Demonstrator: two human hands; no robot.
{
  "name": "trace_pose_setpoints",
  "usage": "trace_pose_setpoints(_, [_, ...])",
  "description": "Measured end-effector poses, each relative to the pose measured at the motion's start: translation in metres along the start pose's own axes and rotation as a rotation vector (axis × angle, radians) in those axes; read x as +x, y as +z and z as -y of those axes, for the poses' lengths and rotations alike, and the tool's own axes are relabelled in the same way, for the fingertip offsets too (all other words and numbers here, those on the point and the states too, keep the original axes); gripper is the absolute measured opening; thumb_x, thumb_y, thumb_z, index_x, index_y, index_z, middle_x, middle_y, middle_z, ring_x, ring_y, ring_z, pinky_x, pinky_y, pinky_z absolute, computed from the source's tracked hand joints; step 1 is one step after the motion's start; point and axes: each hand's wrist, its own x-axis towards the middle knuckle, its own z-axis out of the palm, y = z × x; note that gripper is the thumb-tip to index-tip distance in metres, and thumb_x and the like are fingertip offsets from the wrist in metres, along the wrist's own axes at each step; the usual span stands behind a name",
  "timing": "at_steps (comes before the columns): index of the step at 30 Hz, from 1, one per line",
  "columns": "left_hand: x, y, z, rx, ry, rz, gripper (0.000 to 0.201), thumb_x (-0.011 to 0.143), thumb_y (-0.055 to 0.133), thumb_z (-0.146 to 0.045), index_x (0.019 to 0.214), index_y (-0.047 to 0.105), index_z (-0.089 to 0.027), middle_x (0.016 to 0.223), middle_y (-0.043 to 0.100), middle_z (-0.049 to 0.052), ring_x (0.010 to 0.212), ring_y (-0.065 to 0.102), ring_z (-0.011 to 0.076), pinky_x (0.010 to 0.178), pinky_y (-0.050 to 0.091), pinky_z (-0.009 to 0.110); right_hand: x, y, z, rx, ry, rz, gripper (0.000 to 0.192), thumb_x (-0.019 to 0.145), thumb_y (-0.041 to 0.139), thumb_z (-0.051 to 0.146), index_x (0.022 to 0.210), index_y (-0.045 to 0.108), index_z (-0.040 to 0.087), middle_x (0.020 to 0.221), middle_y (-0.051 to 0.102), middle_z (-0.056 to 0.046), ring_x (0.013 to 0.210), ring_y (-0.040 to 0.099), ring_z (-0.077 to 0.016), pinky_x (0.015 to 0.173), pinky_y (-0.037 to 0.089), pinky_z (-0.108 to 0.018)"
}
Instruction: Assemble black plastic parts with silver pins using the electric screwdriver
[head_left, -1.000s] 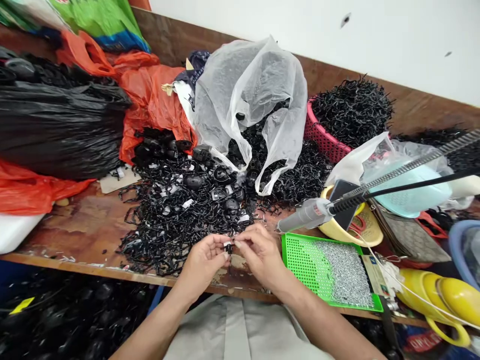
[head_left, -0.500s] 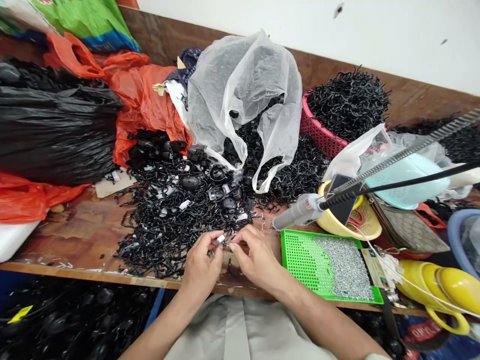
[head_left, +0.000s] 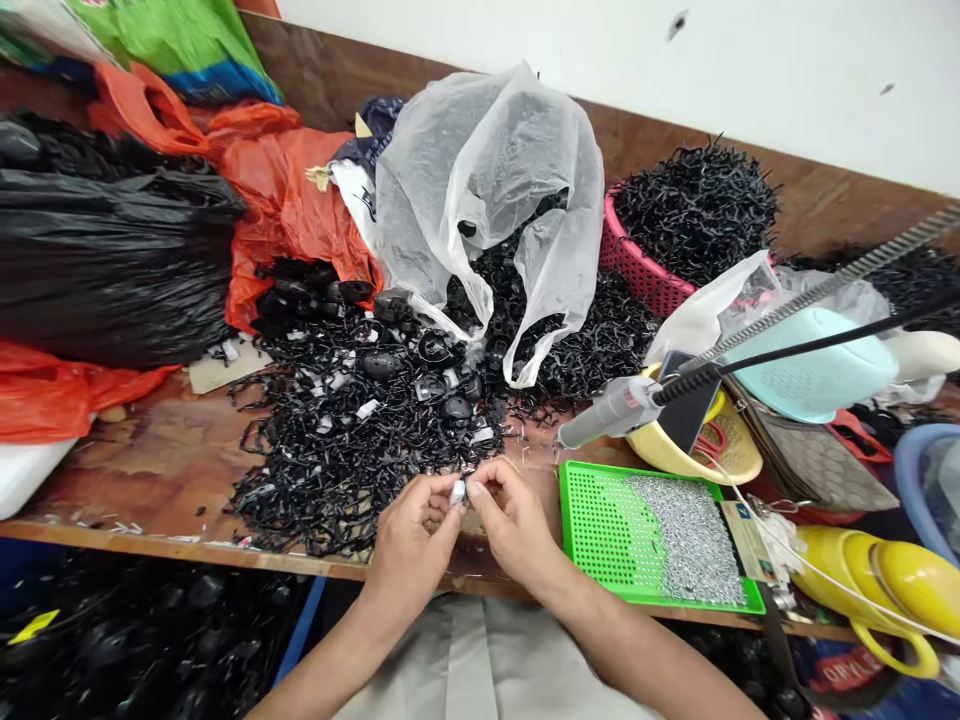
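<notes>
Between the fingertips of my left hand (head_left: 414,535) is a small white-and-dark piece (head_left: 458,491), too small to name. My right hand (head_left: 517,522) meets it from the other side, thumb and forefinger pinched together at the piece; whether they hold a part of their own is hidden. Just beyond both hands spreads a heap of thin black plastic strips (head_left: 322,490), with rounded black parts and white bits mixed in. To the right of my right hand lies a green perforated tray (head_left: 604,520) holding many small silvery metal pieces (head_left: 701,540).
A grey electric screwdriver (head_left: 611,412) hangs on a spring and cable above the tray. Behind stand a translucent plastic bag (head_left: 427,170), a pink basket (head_left: 649,270) of black strips and a black bag (head_left: 105,270). A yellow basket (head_left: 739,450) and yellow mug (head_left: 847,570) are at right.
My hands have shifted slightly right, and the white-and-dark piece has turned in my left fingers. My right fingertips are now closer to it. The hanging screwdriver has swung a little right.
</notes>
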Motion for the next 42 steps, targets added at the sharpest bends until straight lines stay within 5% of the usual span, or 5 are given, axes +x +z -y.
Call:
trace_pose_setpoints(10, [-0.006, -0.011, -0.008, -0.15, -0.099, 0.202, 0.029, 0.083, 0.056, -0.02, 0.11, 0.065, -0.015, 0.09, 0.07, 0.006, 0.077, 0.062, 0.0153, 0.07, 0.048, 0.025, 0.004, -0.028, 0.015, -0.196, -0.078, 0.352, 0.01, 0.088, 0.058, 0.019, 0.092, 0.067, 0.023, 0.089, 0.062, -0.002, 0.085, 0.06, -0.0154, 0.079, 0.046, -0.029])
trace_pose_setpoints(21, [-0.012, -0.011, -0.012, -0.137, -0.05, 0.179, 0.025, 0.081, 0.054, -0.018, 0.103, 0.066, -0.018, 0.086, 0.068, 0.004, 0.073, 0.06, 0.0151, 0.07, 0.048, 0.027, -0.002, -0.025, 0.006, -0.25, -0.254, 0.32, 0.019, 0.091, 0.052, 0.017, 0.103, 0.064, 0.025, 0.097, 0.065, -0.005, 0.091, 0.062, -0.0172, 0.081, 0.051, -0.032])
trace_pose_setpoints(29, [0.008, 0.004, -0.014, -0.362, -0.262, 0.156, 0.025, 0.077, 0.056, -0.021, 0.099, 0.065, -0.012, 0.073, 0.063, 0.003, 0.059, 0.058, 0.0126, 0.055, 0.05, 0.026, -0.003, -0.024, -0.003, -0.616, -0.422, 0.273, 0.035, 0.088, 0.056, 0.022, 0.123, 0.054, 0.019, 0.107, 0.064, -0.012, 0.099, 0.058, -0.0252, 0.084, 0.05, -0.042])
trace_pose_setpoints(36, [0.077, -0.016, -0.035, 0.581, 0.481, 0.033, 0.062, 0.071, 0.051, 0.003, 0.123, 0.064, -0.03, 0.142, 0.051, 0.007, 0.129, 0.046, 0.0292, 0.108, 0.035, 0.053, -0.002, -0.041, -0.011, -0.519, -0.274, 0.065, 0.031, 0.079, 0.067, 0.026, 0.107, 0.059, 0.02, 0.094, 0.065, -0.007, 0.086, 0.061, -0.0211, 0.076, 0.049, -0.034])
trace_pose_setpoints(42, [0.123, -0.022, -0.036, 0.648, 0.601, 0.144, 0.052, 0.081, 0.045, 0.0, 0.121, 0.064, -0.026, 0.141, 0.053, 0.006, 0.138, 0.037, 0.0274, 0.112, 0.028, 0.055, -0.024, -0.059, -0.011, -0.353, -0.231, 0.046, 0.032, 0.078, 0.067, 0.023, 0.11, 0.059, 0.022, 0.106, 0.065, -0.007, 0.095, 0.06, -0.0204, 0.082, 0.049, -0.034])
